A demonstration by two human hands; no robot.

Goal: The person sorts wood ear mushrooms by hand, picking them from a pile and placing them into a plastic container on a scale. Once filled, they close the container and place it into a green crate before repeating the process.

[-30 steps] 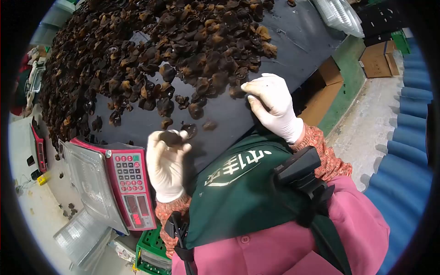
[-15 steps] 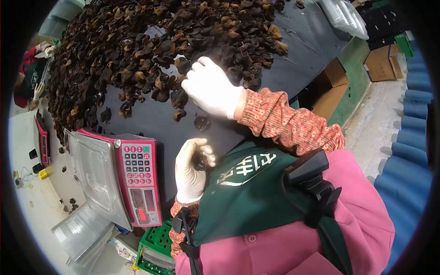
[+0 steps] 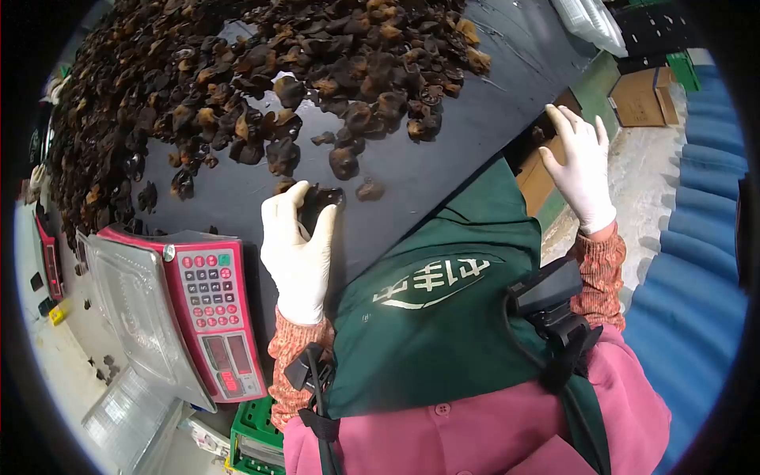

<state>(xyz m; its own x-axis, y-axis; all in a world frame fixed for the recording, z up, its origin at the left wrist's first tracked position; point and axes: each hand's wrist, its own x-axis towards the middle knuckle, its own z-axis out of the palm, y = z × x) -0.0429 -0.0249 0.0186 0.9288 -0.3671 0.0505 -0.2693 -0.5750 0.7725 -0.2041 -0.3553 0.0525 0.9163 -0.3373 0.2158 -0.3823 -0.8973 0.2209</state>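
My left hand (image 3: 297,249), in a white glove, is at the table's near side with thumb and fingers closed round a dark wood ear mushroom (image 3: 319,203). Just beyond it lies the pile of brown-black wood ear mushrooms (image 3: 261,63), with a few loose pieces at its near edge. My right hand (image 3: 582,166), also gloved, is past the table's right edge, fingers spread and nothing between them. Below and beside it is an open cardboard box (image 3: 536,180), partly hidden by the table and apron. A small dark piece shows near the fingertips.
A pink weighing scale (image 3: 214,301) with a clear tray on its pan stands left of my left hand. Clear plastic trays (image 3: 590,24) sit at the table's far right corner. Another cardboard box (image 3: 645,96) is on the floor. A green crate (image 3: 255,427) is lower left.
My right hand has left the mushroom pile and moved right, past the table edge, its fingers now spread. My left hand has moved forward over the table with the mushroom.
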